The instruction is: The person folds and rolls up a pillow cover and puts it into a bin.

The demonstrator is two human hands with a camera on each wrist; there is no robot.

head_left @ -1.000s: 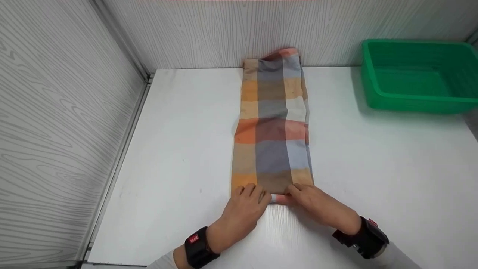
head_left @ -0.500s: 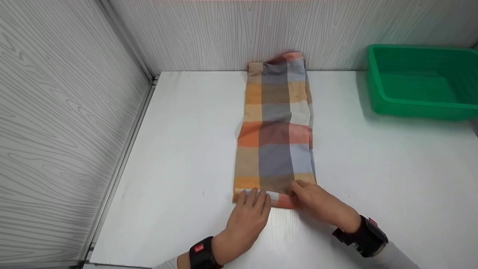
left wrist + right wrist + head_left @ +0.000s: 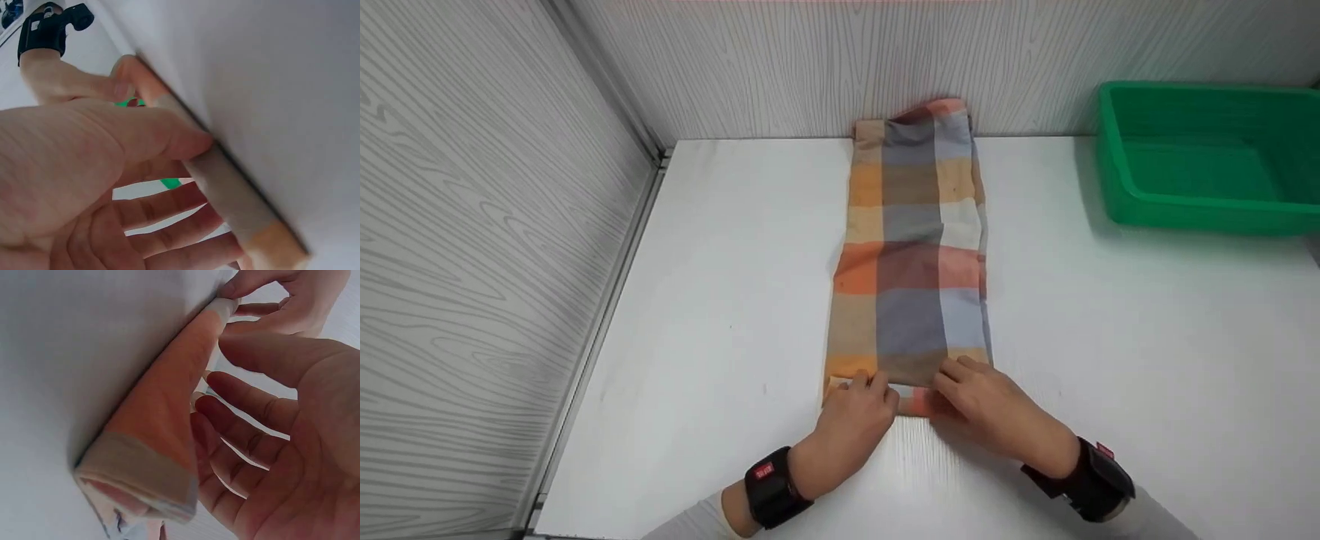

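White surface [image 3: 1110,337], grey panel walls, green bin [image 3: 1200,161] far right. I see folded plaid cloth [image 3: 911,247] lying lengthwise at centre; left hand [image 3: 851,420] & right hand [image 3: 990,405] fingers curled, pinching its near edge.

The folded cloth [image 3: 911,262] is checked in orange, tan, grey, brown, pale blue, salmon red and cream blocks; its near end shows salmon and beige bands in the right wrist view. The tabletop [image 3: 1110,337] is plain white. The bin [image 3: 1200,161] at the far right corner is solid green. The walls [image 3: 472,225] are light grey with a wood-grain pattern. Both wrist straps [image 3: 772,487] are black with a small red tag.
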